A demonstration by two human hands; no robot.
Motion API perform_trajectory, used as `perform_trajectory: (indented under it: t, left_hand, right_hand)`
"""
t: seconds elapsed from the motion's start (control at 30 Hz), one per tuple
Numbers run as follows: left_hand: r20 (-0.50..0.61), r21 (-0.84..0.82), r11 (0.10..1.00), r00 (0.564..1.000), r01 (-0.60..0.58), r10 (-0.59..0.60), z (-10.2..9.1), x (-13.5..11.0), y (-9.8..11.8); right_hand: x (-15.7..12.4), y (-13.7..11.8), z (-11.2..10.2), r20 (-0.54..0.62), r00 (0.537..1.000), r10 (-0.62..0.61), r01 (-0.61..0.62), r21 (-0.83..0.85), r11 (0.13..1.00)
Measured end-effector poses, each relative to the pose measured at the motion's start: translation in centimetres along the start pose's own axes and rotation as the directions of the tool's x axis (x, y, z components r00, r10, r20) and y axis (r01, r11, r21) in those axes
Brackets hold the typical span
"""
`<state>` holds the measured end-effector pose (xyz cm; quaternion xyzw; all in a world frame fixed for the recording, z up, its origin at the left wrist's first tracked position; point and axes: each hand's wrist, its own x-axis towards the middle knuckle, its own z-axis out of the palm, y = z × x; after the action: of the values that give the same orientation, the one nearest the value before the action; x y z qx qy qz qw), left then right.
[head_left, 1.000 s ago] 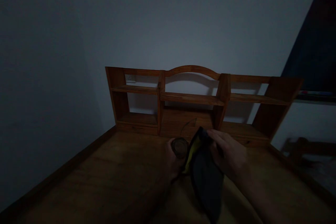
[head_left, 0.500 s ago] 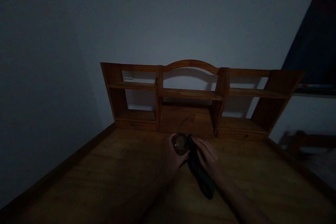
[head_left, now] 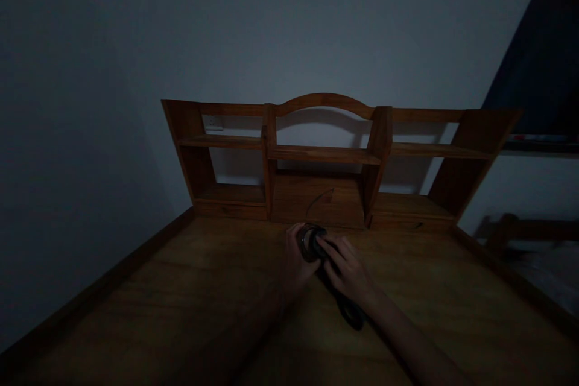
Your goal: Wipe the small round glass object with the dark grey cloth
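Note:
My left hand (head_left: 295, 264) is wrapped round a small round glass (head_left: 304, 243), its mouth facing up and toward me. Fingers of my right hand (head_left: 349, 270) are closed on a long dark cloth (head_left: 351, 313) that looks like a sock. One end of this cloth is at the glass's mouth, covering its right part; whether it reaches inside I cannot tell. The rest hangs below my right hand toward the desk. In this dim light the finer details do not show.
A wooden desk (head_left: 181, 289) spreads under my hands, with a wooden shelf unit (head_left: 323, 154) along its back. A raised rim (head_left: 113, 277) runs along the left side. Behind stands a pale wall (head_left: 271, 24) with a socket (head_left: 213, 123); a dark panel (head_left: 538, 66) is at the right.
My right hand has moved left with the dark cloth, bringing its end from beside the glass over its mouth. The glass has tilted to the right. The view has shifted slightly.

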<state>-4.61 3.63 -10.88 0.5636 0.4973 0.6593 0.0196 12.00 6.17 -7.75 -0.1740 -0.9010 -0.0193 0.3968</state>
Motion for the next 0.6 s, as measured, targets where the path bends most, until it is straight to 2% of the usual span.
perform_trajectory:
  t: [0.37, 0.6]
  left_hand:
    - [0.017, -0.015, 1.0, 1.0, 0.002, -0.002, 0.19, 0.07, -0.09]
    - [0.012, -0.002, 1.0, 1.0, -0.007, 0.007, 0.16, -0.05, 0.04]
  right_hand:
    - [-0.01, 0.02, 0.13, 0.005, 0.993, 0.114, -0.113, -0.097, 0.989]
    - [-0.03, 0.15, -0.27, 0.097, 0.981, 0.167, -0.151, -0.153, 0.977]
